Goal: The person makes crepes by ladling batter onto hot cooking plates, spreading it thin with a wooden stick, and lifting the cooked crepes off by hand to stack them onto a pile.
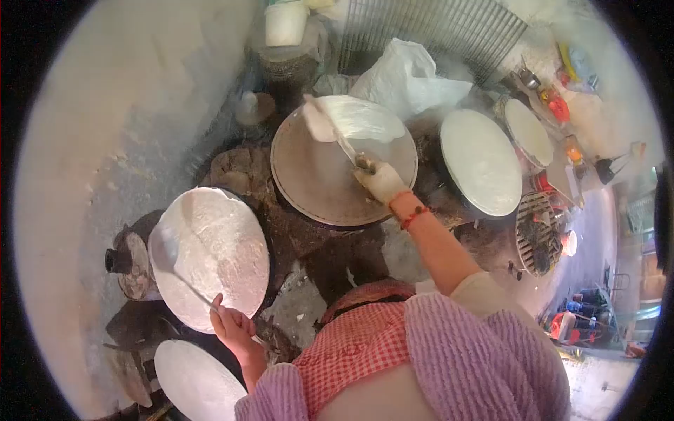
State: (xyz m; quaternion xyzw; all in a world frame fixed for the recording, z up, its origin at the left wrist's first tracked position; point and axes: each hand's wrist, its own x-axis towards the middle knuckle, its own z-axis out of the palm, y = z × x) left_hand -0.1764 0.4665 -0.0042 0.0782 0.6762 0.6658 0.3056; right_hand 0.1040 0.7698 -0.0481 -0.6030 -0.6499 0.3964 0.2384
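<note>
My right hand (pixel 381 183), in a pale glove with a red bracelet at the wrist, is closed on the handle of a flat spatula (pixel 321 123). The spatula's broad head is over the left end of a shiny white batter layer (pixel 365 119) at the far side of a round griddle (pixel 309 189). The nearer part of that griddle shows a bare brownish surface. My bare left hand (pixel 235 328) grips the thin handle of a ladle (pixel 165 251). Its round bowl rests over the left side of a pan coated with white batter (pixel 217 245).
On the right stand a white-topped round pan (pixel 481 163) and a smaller one (pixel 529 133). Another white round surface (pixel 199 382) lies at lower left. Behind the griddle are a white plastic bag (pixel 414 77) and a bucket (pixel 286 23). A slatted grate (pixel 535 235) sits right.
</note>
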